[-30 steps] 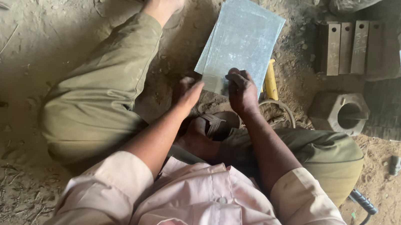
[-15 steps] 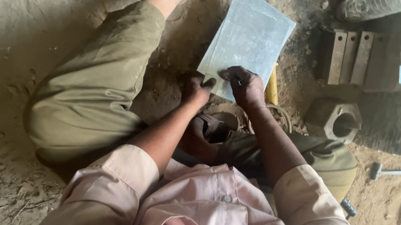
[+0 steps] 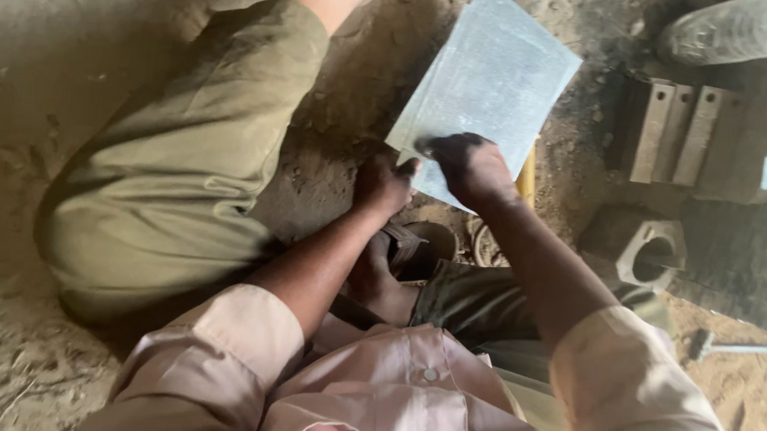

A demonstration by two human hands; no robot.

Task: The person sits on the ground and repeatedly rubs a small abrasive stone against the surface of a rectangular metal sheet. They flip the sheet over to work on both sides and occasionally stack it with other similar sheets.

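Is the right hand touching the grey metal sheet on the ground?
Touching. The head view shows the right hand pressed down on the near edge of the grey metal sheet, its fingers lying over the surface with no gap visible.

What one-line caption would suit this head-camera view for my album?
Seated on a dirt floor, a person's left hand and right hand press the near edge of a grey metal sheet.
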